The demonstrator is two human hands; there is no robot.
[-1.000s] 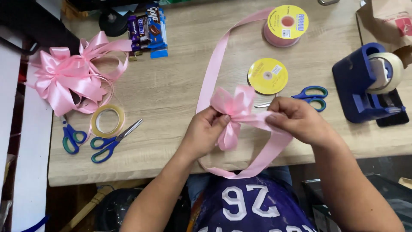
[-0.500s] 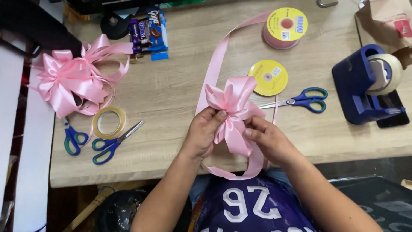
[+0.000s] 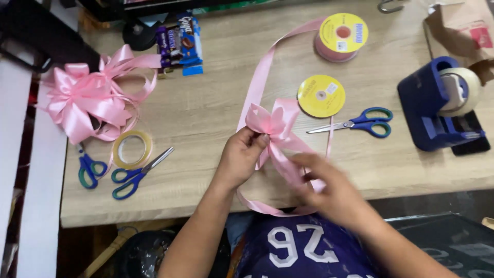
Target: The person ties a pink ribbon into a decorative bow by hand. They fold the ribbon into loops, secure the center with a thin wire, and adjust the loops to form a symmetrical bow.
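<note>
My left hand (image 3: 241, 157) pinches the middle of a half-made pink ribbon bow (image 3: 272, 119) over the near edge of the wooden table (image 3: 206, 118). My right hand (image 3: 332, 190), blurred, grips the ribbon strand that hangs below the bow, close to the table's front edge. The pink ribbon (image 3: 260, 82) runs from the bow up to a ribbon spool with a yellow label (image 3: 342, 37) at the back. A loop of the ribbon sags below the table edge toward my lap.
A flat yellow-labelled spool (image 3: 321, 96) and blue-handled scissors (image 3: 360, 122) lie right of the bow. A blue tape dispenser (image 3: 442, 105) stands far right. Left: finished pink bows (image 3: 90, 100), a clear tape roll (image 3: 132, 149), two scissors (image 3: 135, 172), chocolate packets (image 3: 180, 44).
My right hand has slid down the ribbon tail toward the table's front edge, drawing it out. The left hand stays pinched on the bow's middle, and the loops now stand flatter.
</note>
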